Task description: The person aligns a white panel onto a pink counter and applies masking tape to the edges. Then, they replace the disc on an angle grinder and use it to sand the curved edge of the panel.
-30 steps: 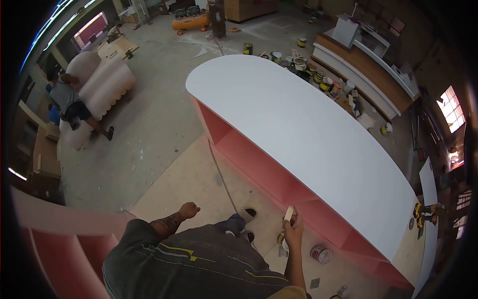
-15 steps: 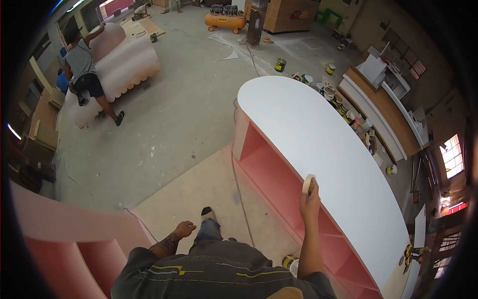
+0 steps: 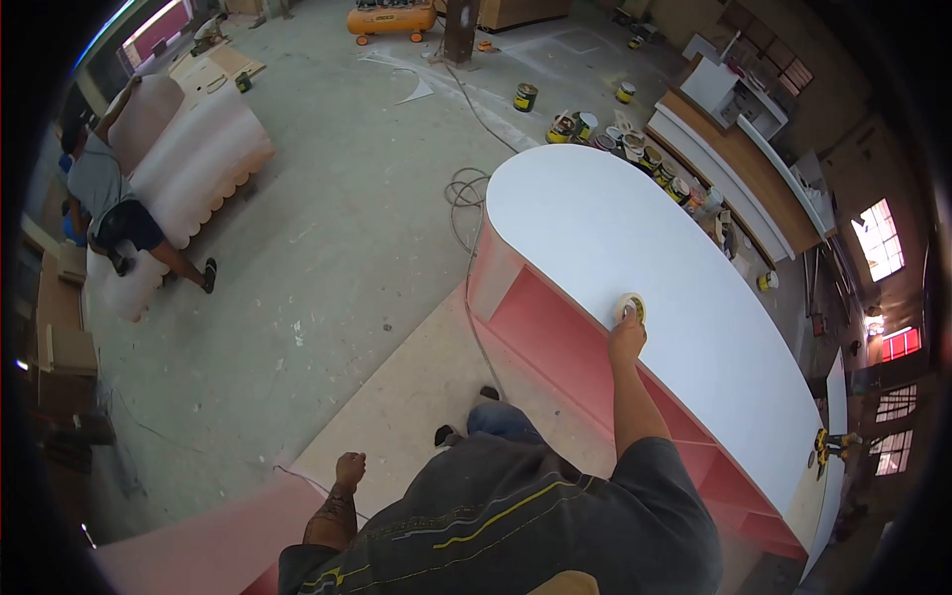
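Observation:
A roll of masking tape [image 3: 622, 300] is gripped in my right hand [image 3: 627, 339], my fingers closed round its lower side. That hand is over the near edge of a long white countertop [image 3: 684, 327] with a rounded far end. Below the top, the unit's pink open shelves [image 3: 540, 322] face me. My left hand [image 3: 350, 468] hangs low at my left side, its fingers curled in and nothing showing in them. Close by it is a second pink piece of furniture [image 3: 198, 531], partly cut off at the lower left.
Paint cans [image 3: 650, 159] crowd the floor beyond the countertop. A cable [image 3: 466, 198] coils by its rounded end. Yellow power tools [image 3: 825, 446] lie at the right. A co-worker [image 3: 104, 188] leans over a scalloped pale panel [image 3: 208, 159]. An orange compressor [image 3: 392, 20] stands behind.
My right hand has moved forward along the countertop with the tape roll, which now shows more of its flat side. My body has stepped forward, and the left pink piece has dropped lower in view.

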Demonstrator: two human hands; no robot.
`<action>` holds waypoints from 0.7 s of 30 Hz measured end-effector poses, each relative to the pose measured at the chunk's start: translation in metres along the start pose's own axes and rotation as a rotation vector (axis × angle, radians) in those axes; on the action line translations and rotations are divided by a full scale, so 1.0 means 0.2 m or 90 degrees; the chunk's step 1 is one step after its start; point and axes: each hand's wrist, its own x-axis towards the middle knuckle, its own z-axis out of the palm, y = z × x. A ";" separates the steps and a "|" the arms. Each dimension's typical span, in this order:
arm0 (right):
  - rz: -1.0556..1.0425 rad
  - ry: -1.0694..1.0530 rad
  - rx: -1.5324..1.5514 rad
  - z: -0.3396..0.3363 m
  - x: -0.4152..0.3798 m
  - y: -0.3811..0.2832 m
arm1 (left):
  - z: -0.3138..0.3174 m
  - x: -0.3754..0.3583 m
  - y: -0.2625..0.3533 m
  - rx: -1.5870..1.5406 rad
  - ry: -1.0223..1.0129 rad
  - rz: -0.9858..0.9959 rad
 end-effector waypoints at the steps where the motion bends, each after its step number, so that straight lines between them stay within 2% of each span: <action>1: 0.015 -0.003 -0.005 0.01 -0.02 -0.03 | 0.00 0.07 0.02 0.019 -0.051 0.010; 3: 0.091 0.067 -0.035 0.00 -0.09 -0.14 | 0.00 0.09 0.23 0.049 -0.077 0.022; 4: 0.106 0.059 -0.040 -0.03 -0.12 -0.24 | 0.02 0.10 0.36 0.060 -0.098 0.032; 6: 0.424 0.131 -0.024 -0.04 -0.16 -0.45 | -0.01 0.22 0.56 0.070 -0.106 0.045; 7: 0.622 0.061 0.307 0.09 -0.21 -0.47 | -0.02 0.29 0.68 0.062 -0.110 0.062; 8: 0.802 -0.012 0.650 0.17 -0.24 -0.53 | -0.06 0.35 0.82 0.138 -0.118 0.129; 9: 0.824 -0.014 0.647 0.24 -0.25 -0.59 | -0.10 0.39 0.96 0.181 -0.111 0.147; 11: 0.869 -0.164 0.954 0.18 -0.12 -0.84 | -0.19 0.46 1.27 0.267 -0.095 0.184; 12: 0.901 -0.167 0.949 0.21 -0.08 -0.91 | -0.26 0.51 1.37 0.368 -0.118 0.301; 14: 0.950 -0.057 1.031 0.29 0.01 -1.03 | -0.40 0.60 1.62 0.494 -0.158 0.410; 15: 0.977 -0.048 1.028 0.30 0.04 -1.06 | -0.45 0.65 1.77 0.442 -0.144 0.337; 17: 1.136 0.003 1.013 0.31 0.10 -1.06 | -0.50 0.73 2.03 0.335 -0.079 0.243; 19: 1.128 0.034 0.988 0.39 0.04 -1.03 | -0.53 0.81 2.27 0.238 -0.029 0.218; 21: 1.117 0.070 0.976 0.44 0.00 -1.05 | -0.56 0.94 2.44 0.253 -0.040 0.206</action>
